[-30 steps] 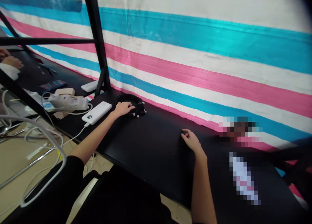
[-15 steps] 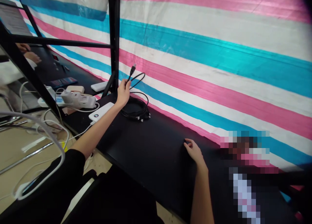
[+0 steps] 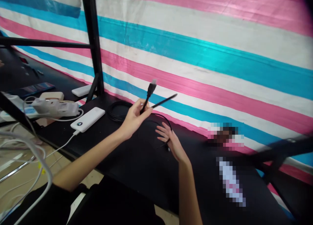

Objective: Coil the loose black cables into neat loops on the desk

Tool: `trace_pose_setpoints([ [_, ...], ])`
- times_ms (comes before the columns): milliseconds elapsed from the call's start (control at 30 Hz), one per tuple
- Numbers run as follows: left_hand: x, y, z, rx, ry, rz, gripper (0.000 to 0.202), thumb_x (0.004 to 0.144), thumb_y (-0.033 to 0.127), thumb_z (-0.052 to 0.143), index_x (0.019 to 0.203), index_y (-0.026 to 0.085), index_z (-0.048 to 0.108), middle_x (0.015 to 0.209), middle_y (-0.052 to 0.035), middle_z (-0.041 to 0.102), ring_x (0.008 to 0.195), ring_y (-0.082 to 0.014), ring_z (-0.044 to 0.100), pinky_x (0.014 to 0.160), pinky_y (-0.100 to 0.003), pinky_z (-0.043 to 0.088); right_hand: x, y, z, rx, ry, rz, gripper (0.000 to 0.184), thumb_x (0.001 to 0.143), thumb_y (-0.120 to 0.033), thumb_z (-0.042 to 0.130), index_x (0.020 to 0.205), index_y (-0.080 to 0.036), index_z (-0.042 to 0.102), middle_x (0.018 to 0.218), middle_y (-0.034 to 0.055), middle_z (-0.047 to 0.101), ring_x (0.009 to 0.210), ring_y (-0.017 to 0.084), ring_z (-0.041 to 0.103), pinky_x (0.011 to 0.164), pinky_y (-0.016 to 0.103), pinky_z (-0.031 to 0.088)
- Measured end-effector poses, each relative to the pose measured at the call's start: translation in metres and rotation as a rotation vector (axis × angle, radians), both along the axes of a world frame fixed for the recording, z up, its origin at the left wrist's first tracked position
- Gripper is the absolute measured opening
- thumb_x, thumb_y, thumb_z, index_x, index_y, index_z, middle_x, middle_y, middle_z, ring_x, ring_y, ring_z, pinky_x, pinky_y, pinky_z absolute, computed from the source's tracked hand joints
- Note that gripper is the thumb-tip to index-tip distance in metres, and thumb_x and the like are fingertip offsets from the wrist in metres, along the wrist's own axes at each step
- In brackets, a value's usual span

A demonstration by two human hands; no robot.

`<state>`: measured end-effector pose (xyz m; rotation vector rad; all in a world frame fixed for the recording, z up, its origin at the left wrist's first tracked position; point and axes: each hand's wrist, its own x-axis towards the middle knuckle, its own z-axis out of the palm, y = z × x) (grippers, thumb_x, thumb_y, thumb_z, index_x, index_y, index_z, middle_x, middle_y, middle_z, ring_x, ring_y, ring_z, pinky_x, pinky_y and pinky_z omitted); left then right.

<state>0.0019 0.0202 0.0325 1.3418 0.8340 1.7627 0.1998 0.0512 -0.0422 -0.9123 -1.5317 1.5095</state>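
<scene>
My left hand (image 3: 138, 115) is closed on a black cable (image 3: 147, 102), pinching it between thumb and fingers just below its plug. The black plug with a metal tip (image 3: 152, 86) points up above the fist, and a strand of cable sticks out to the right. Lower and to the right, my right hand (image 3: 172, 142) is open, fingers spread, with a loop of the cable passing in front of it; whether they touch I cannot tell. Behind my left hand a coil of black cable (image 3: 117, 111) lies on the black table (image 3: 137, 172).
Left of my arm lies a white power bank (image 3: 88, 119) with a white cord plugged in. Further left are a power strip with white chargers (image 3: 56, 107) and a phone (image 3: 36, 89). A black frame post (image 3: 92, 39) stands before the striped sheet (image 3: 195, 55). A blurred-out item (image 3: 231, 181) lies at right.
My left hand has brought the cable rightward and nearer, away from the coil. My right hand has lifted from the table, moved left and spread its fingers. The view has turned slightly right.
</scene>
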Motion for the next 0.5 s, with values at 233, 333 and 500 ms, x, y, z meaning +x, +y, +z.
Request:
trace_pose_setpoints([
  [233,-0.002,-0.021,-0.033,-0.332,-0.011,-0.138,0.029,0.082,0.040,0.056,0.072,0.020,0.038,0.075,0.0002,0.044,0.066,-0.0107,0.039,0.059,-0.022,0.034,0.028,-0.048,0.013,-0.128,0.052,-0.159,0.051,0.084,-0.044,0.057,0.128,-0.021,0.044,0.087,0.0052,0.065,0.068,0.018,0.066,0.045,0.024,0.050],
  [333,-0.022,-0.025,-0.042,-0.452,-0.024,0.009,0.036,0.076,0.046,0.061,0.070,0.020,0.037,0.082,-0.0005,0.048,0.065,-0.0112,0.039,0.050,-0.022,0.029,0.063,-0.064,0.000,-0.159,-0.013,-0.326,0.046,0.082,-0.046,0.057,0.120,-0.021,0.051,0.081,0.0025,0.062,0.052,0.012,0.059,0.030,0.016,0.036],
  [500,-0.050,-0.032,-0.063,-0.605,0.171,0.147,0.036,0.072,0.052,0.062,0.071,0.023,0.041,0.075,0.0029,0.047,0.056,-0.0111,0.035,0.041,-0.020,0.022,0.106,-0.090,-0.015,-0.191,-0.039,-0.500,0.041,0.080,-0.050,0.060,0.107,-0.019,0.061,0.079,0.0023,0.058,0.048,0.008,0.052,0.029,0.014,0.028],
])
